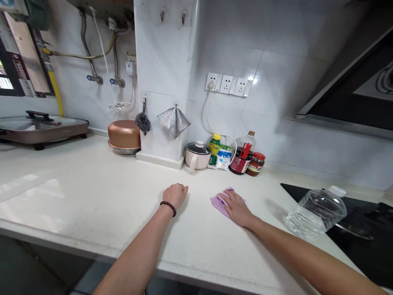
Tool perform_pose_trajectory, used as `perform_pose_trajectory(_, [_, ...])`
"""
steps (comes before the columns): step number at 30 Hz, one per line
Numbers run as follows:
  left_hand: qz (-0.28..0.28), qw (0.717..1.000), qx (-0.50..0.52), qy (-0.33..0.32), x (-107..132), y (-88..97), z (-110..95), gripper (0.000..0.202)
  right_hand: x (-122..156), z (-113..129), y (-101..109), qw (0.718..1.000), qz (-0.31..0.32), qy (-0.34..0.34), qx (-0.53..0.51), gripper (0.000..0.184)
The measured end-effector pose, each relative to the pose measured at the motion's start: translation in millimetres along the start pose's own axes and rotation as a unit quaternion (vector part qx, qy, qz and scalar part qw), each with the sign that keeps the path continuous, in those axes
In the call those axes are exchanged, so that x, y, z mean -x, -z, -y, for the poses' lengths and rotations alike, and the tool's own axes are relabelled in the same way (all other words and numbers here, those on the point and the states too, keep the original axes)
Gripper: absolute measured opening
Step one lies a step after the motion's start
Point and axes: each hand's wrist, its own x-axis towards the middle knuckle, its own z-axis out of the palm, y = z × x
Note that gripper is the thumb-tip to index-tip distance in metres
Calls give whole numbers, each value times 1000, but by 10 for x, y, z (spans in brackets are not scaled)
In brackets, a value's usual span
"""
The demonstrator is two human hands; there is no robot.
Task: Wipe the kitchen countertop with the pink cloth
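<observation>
On the white countertop, my right hand presses a light purple cloth down, fingers bent over it. Parts of the cloth stick out around the fingers. My left hand, with a dark beaded bracelet on its wrist, rests on the counter as a loose fist. Its curled fingertips are hidden underneath, and nothing shows in it. Behind the hands stand a small cream pot with a glass lid, a white and blue packet and a red-lidded jar.
At the right, a large clear plastic bottle stands by the black cooktop. A copper-coloured pan and a lidded electric griddle occupy the back left. A wire scrubber and a silvery cloth hang on the pillar.
</observation>
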Motion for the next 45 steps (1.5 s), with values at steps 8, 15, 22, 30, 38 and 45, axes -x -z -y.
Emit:
perform_pose_trajectory(8, [-9, 1000, 1, -13, 18, 4, -53, 49, 1110, 211, 153, 997, 5, 63, -33, 54])
perform_pose_trajectory(15, [-10, 1000, 10, -15, 36, 14, -93, 49, 487, 119, 91, 996, -6, 80, -29, 54])
perform_pose_trajectory(22, [-6, 1000, -1, -15, 47, 23, -101, 48, -676, 74, -50, 1000, 13, 13, -7, 57])
perform_pose_trajectory(30, [1, 1000, -18, -24, 53, 31, -117, 48, -1674, 80, -118, 994, 46, -97, 8, 59])
perform_pose_trajectory(38, [-3, 1000, -21, -22, 19, -8, -62, 49, -1864, 137, -105, 990, 41, -136, 10, 60])
perform_pose_trajectory(45, [-7, 1000, -2, -10, 1, 14, -30, 48, -1235, 316, 4, 995, 60, -78, 14, 56])
